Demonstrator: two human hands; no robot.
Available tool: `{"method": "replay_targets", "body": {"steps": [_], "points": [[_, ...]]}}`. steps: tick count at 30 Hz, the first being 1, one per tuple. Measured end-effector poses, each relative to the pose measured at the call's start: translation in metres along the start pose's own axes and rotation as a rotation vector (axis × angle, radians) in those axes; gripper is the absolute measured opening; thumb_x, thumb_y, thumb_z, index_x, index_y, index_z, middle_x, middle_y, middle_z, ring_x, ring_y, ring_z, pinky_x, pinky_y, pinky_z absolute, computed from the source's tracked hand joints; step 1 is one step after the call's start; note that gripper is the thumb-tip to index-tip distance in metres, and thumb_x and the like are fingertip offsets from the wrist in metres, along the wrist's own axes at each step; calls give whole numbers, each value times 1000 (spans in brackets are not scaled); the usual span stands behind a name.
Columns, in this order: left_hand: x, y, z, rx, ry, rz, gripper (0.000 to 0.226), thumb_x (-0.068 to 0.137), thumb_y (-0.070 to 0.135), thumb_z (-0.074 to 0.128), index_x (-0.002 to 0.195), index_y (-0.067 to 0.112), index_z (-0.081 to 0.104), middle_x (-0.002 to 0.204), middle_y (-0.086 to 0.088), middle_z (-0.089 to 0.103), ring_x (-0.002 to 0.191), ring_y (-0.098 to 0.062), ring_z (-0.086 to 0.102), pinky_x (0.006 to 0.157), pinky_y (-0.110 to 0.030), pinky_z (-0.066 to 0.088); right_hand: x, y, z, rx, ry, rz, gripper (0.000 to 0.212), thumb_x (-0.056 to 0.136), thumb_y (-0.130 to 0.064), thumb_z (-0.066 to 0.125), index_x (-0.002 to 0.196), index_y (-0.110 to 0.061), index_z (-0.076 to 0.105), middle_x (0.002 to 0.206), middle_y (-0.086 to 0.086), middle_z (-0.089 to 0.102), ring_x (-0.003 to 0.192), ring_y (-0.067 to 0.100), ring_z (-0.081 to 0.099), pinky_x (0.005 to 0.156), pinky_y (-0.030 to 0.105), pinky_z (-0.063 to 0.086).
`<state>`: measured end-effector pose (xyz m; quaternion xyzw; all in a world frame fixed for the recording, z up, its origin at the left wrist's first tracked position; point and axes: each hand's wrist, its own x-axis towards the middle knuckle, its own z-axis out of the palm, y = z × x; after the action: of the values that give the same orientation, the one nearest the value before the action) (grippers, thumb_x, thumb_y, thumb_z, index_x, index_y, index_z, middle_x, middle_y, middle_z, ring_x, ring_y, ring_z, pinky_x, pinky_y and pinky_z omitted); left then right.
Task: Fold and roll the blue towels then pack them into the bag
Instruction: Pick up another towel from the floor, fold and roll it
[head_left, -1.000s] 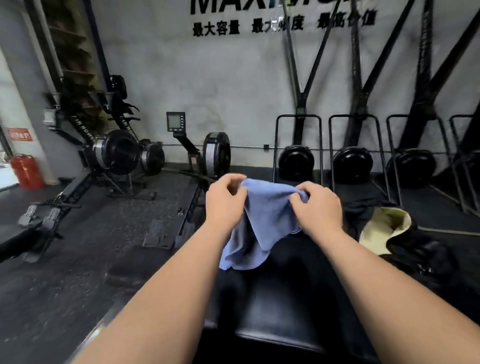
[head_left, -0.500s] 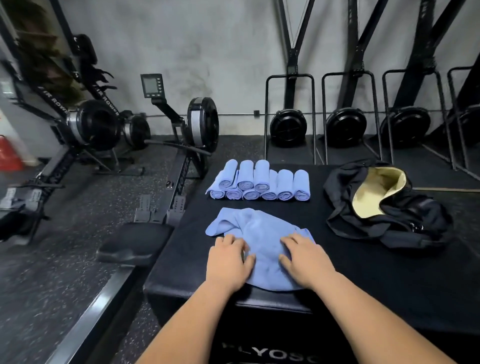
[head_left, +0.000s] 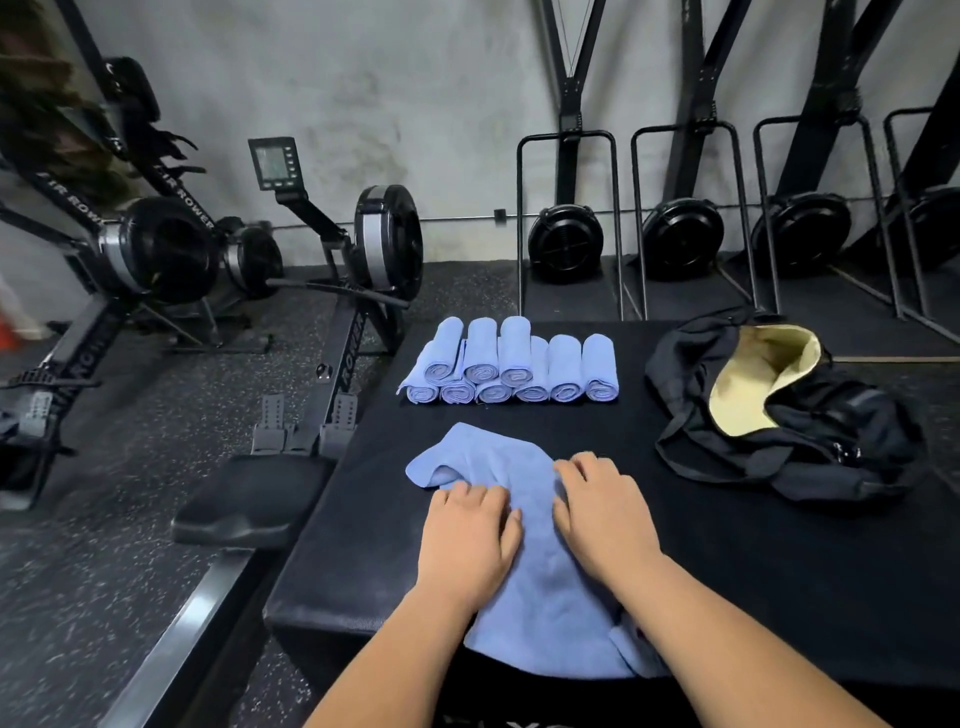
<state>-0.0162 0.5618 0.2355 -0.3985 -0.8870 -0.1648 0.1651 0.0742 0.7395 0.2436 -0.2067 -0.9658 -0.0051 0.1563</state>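
Observation:
A loose blue towel lies crumpled on the black padded box, its near edge hanging over the front. My left hand rests on the towel's left part with fingers slightly bent. My right hand lies on its right part, fingers spread over the cloth. Behind the towel, several rolled blue towels lie stacked in two layers. A black bag with a pale yellow lining lies open at the right of the box.
Rowing machines stand on the speckled floor to the left, one seat close to the box's left edge. Black fan machines in metal frames line the grey wall behind.
The towel was held up in the air by both hands a second ago; it now lies on the box. Both hands have shifted a little farther along it since half a second ago.

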Motion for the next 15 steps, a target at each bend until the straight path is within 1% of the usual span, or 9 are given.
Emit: {"method": "replay_targets", "body": {"steps": [1,2,3,4,6,8,10,13,15], "points": [[-1,-2,5,-27,16,15,29,99,48,48,102,24,63,100,4,63,97,-24,55,86,-40,44,-1,3,7,20,-10,-39,35,90,-41,61,119,-22,67,122,2,63,108,27,61,77,40,54],[-2,-3,8,-52,11,18,33,99,49,50,116,24,64,117,2,61,111,-25,53,93,-40,44,-6,5,16,19,13,-77,39,92,-44,54,122,-24,68,129,1,63,118,26,59,86,40,55],[-4,-7,15,-61,-5,22,40,100,50,49,128,24,62,132,-1,58,124,-26,49,103,-41,42,-11,4,19,44,8,-68,41,94,-46,47,123,-26,69,132,0,64,124,24,57,92,40,55],[-9,-9,16,-62,-20,13,46,102,52,46,136,24,59,142,-2,55,134,-28,44,112,-43,38,-19,3,22,79,31,-48,42,96,-46,43,123,-29,70,136,-1,63,127,23,56,97,40,53],[-13,-13,22,-76,-29,-30,52,105,56,38,144,25,56,151,0,52,146,-29,36,121,-44,30,-25,3,27,127,71,-6,40,99,-44,43,127,-31,69,144,-1,59,130,23,54,103,40,50],[-13,-15,23,-111,-28,-68,55,106,58,37,146,25,55,152,5,51,149,-25,32,124,-42,27,-23,4,28,139,61,-8,41,100,-41,45,133,-29,65,151,3,54,133,27,51,108,44,46],[-10,-16,23,-129,-34,-69,54,105,57,40,144,24,57,147,9,54,146,-21,36,122,-40,29,-19,6,32,121,87,-34,43,99,-40,46,134,-24,65,150,6,55,133,30,51,110,46,44],[-12,-14,22,-154,18,-59,45,103,52,48,133,23,62,129,10,59,129,-20,47,114,-37,35,-21,6,33,148,119,-36,38,97,-37,48,122,-21,71,133,-4,64,122,24,56,106,42,44],[-13,-13,19,-153,61,-62,39,102,50,52,126,22,66,115,8,61,116,-22,51,108,-38,39,-22,5,30,202,173,3,26,95,-35,53,105,-23,75,112,-11,67,108,20,58,98,39,44]]}}
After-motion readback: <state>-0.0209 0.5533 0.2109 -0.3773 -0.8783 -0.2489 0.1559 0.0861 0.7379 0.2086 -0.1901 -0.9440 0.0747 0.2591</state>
